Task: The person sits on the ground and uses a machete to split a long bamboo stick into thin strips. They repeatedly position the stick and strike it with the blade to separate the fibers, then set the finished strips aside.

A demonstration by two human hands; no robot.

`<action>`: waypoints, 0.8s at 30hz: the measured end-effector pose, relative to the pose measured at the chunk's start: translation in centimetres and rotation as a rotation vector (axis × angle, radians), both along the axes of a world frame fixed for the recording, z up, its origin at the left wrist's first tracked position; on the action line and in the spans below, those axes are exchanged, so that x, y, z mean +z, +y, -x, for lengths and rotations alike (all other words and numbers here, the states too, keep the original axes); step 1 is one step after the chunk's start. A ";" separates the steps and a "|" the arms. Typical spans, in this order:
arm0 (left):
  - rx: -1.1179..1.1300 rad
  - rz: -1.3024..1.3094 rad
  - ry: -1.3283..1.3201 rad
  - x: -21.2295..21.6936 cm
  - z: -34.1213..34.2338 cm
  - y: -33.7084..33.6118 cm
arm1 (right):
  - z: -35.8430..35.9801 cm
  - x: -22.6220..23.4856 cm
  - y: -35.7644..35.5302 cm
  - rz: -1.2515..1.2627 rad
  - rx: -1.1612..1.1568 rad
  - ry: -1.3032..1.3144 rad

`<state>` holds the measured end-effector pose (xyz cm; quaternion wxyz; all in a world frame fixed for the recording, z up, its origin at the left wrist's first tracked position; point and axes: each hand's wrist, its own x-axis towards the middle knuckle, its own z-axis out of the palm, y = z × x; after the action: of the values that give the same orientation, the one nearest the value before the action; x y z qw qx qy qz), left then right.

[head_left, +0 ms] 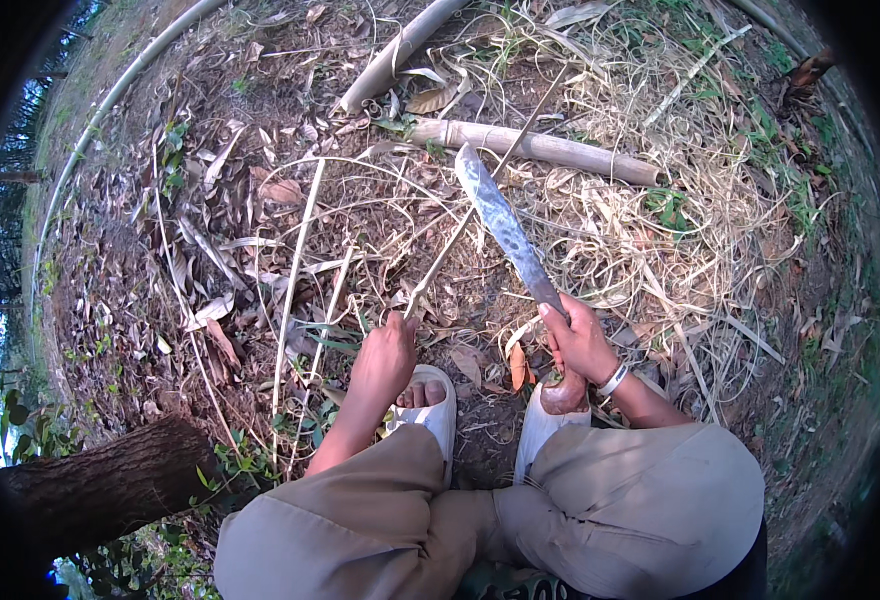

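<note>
Head view: the ground (pixel 210 200) is lying under a litter of dry brown leaves and pale straw-like shavings, thickest at upper right. No packages, labels or signs are showing anywhere in frame.

A dark tree trunk (pixel 100 485) is crossing the lower left corner. The person is squatting, knees in grey-green trousers (pixel 480 520) filling the lower centre, feet in white sandals (pixel 438 412) just ahead of the knees.

A thin pale pipe (pixel 110 105) is curving along the upper left. A thick bamboo pole (pixel 540 148) is lying roughly level across the upper centre, a second pole (pixel 395 55) slanting above it toward the top edge.

The machete (pixel 505 228) is sitting at centre, long axis running diagonally: tip pointing up and left toward the thick pole, handle end down and right. The right hand (pixel 580 345) is closing fully around the handle, a metal bracelet (pixel 613 380) on the wrist.

A thin bamboo strip (pixel 465 225) is running from lower left to upper right, crossing under or beside the blade; contact cannot be told. The left hand (pixel 385 360) is pinching its lower end, fingers curled shut on it. Further loose strips (pixel 295 270) are lying near-vertical to the left, well apart from the blade.
</note>
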<state>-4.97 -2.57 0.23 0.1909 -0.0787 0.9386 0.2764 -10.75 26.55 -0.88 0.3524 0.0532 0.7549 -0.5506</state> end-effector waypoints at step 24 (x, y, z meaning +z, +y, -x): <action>0.025 0.408 0.033 5.3 -12.3 -7.6 | 5.1 -1.1 2.3 0.014 -0.299 -0.047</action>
<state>7.34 -10.21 5.53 0.1519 -0.1228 0.9771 0.0839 -15.80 28.88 -1.98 0.2844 0.1754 0.7262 -0.6009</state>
